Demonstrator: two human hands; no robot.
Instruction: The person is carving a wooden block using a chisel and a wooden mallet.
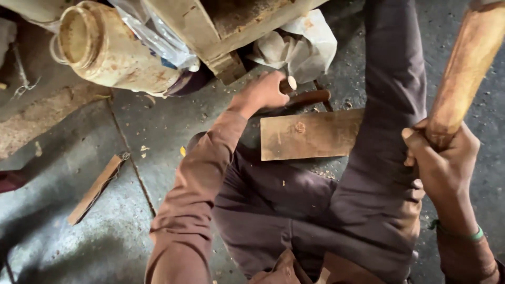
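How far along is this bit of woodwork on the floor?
Early, by the look of it. Already there: the flat wooden board lies on the concrete floor, with chips and sawdust scattered around it. In hand: the left hand grips a wooden-handled tool just beyond the board, while the right hand holds a thick wooden club raised. Left: the board itself shows no clear cut yet.

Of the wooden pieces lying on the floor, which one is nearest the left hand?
The flat rectangular board, lying just below the left hand beside the person's leg. The narrow wooden strip lies well off to the left, away from either hand.
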